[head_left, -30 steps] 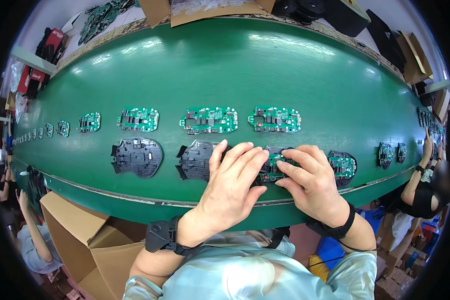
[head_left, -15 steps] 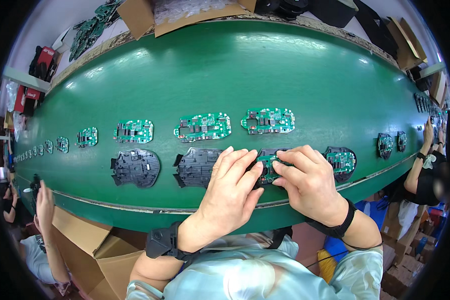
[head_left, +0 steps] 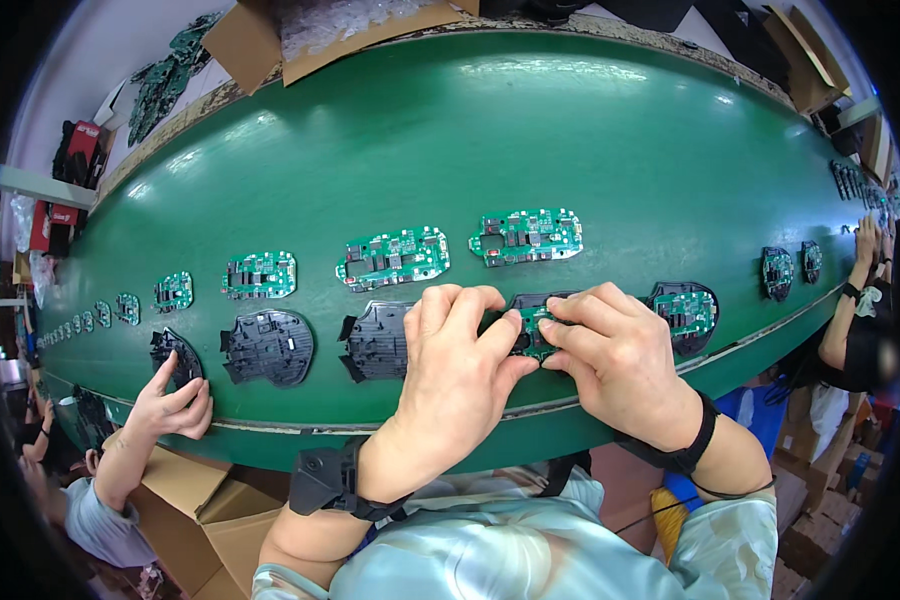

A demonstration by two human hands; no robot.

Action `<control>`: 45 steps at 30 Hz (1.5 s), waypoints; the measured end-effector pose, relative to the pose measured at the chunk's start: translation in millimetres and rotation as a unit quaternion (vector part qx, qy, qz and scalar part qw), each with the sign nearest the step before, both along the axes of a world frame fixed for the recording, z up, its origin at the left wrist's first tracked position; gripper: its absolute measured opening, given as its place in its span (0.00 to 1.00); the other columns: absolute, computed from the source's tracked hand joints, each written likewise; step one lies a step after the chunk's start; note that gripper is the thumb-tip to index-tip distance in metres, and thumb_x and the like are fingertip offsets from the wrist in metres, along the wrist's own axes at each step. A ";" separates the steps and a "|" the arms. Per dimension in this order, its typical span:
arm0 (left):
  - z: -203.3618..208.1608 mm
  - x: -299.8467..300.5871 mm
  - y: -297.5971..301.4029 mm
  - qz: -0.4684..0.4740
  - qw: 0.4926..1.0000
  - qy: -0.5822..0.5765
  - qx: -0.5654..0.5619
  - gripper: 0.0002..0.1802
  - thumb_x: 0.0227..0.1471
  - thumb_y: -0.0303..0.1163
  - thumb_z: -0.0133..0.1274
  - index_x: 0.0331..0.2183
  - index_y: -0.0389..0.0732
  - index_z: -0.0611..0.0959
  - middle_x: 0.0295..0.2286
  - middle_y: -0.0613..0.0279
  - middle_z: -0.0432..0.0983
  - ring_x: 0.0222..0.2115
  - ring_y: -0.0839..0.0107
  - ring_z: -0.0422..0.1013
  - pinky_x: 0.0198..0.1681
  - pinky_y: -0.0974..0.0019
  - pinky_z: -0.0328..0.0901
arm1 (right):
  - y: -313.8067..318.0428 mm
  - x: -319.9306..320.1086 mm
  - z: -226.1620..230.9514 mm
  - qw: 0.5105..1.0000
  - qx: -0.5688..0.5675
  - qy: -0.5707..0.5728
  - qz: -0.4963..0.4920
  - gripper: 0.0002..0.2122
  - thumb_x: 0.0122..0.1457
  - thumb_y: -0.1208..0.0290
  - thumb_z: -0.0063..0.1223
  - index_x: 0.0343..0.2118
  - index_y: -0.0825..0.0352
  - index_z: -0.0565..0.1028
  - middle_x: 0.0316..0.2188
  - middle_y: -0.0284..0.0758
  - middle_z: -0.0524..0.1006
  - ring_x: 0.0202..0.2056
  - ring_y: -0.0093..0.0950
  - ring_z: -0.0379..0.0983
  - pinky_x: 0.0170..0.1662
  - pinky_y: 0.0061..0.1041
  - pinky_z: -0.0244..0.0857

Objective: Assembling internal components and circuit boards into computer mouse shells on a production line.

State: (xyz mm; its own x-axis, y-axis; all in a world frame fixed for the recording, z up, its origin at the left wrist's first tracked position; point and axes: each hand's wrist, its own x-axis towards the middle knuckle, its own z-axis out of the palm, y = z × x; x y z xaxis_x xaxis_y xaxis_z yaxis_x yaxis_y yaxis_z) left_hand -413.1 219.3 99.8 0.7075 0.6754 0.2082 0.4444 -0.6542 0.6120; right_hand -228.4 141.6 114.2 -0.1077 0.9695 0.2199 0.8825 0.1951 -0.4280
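Observation:
My left hand (head_left: 452, 355) and my right hand (head_left: 620, 350) are closed around a green circuit board (head_left: 532, 332), which lies in a black plastic shell (head_left: 536, 299). Left fingertips grip its left edge; right thumb and fingers pinch its right side. My hands partly cover both board and shell. Just right of my right hand sits another black shell with a board in it (head_left: 686, 314). A bare ribbed black shell (head_left: 372, 342) lies partly behind my left hand, with a second bare shell (head_left: 268, 346) farther left.
Loose circuit boards (head_left: 526, 238) form a row beyond the shells, along the green table (head_left: 420, 130). At left, a co-worker's hand (head_left: 173, 402) touches another black shell (head_left: 176, 355). More filled shells (head_left: 777, 272) lie at right. Open cardboard boxes stand at the far edge and below left.
The co-worker's hand at left has come in over the table, where another black shell now lies. My left fingers have curled in more at the board; my right hand keeps its pinch.

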 end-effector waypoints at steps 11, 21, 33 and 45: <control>8.8 6.3 4.6 -0.024 0.997 0.071 -0.001 0.20 0.38 0.31 0.71 0.37 0.41 0.84 0.42 0.61 0.73 0.43 0.58 0.65 0.46 0.53 0.60 | -2.7 -2.6 -5.0 0.999 0.015 0.009 -0.033 0.16 0.37 0.75 0.70 0.35 0.66 0.83 0.40 0.34 0.82 0.41 0.32 0.78 0.40 0.29 0.75; 2.1 2.4 1.8 -0.048 0.998 0.037 0.009 0.23 0.41 0.33 0.69 0.40 0.39 0.78 0.45 0.55 0.70 0.48 0.53 0.64 0.51 0.49 0.57 | 9.2 -5.3 25.0 0.993 -0.099 -0.062 0.026 0.15 0.41 0.74 0.69 0.35 0.66 0.79 0.37 0.36 0.78 0.41 0.37 0.74 0.41 0.34 0.71; -1.2 -83.1 -17.6 0.057 0.998 -0.021 0.031 0.26 0.43 0.33 0.68 0.46 0.38 0.81 0.51 0.51 0.71 0.53 0.50 0.66 0.55 0.47 0.58 | 199.4 4.2 52.1 0.995 -0.046 -0.038 0.076 0.11 0.50 0.70 0.66 0.35 0.70 0.83 0.33 0.50 0.82 0.38 0.49 0.80 0.46 0.42 0.73; -29.3 -92.5 -4.7 0.035 0.998 -0.057 0.004 0.33 0.37 0.24 0.68 0.50 0.38 0.80 0.51 0.49 0.73 0.53 0.47 0.67 0.55 0.47 0.63 | 408.7 14.5 -24.0 0.977 0.084 -0.193 0.024 0.07 0.48 0.74 0.58 0.29 0.61 0.85 0.33 0.46 0.83 0.40 0.46 0.81 0.49 0.41 0.74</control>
State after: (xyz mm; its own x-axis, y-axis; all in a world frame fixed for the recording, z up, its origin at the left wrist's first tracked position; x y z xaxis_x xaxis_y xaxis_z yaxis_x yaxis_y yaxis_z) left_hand -505.6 214.6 70.5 0.6302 0.7198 0.2910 0.4164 -0.6297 0.6558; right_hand -213.8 550.4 90.1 -0.2581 0.9154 0.3088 0.9601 0.2786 -0.0234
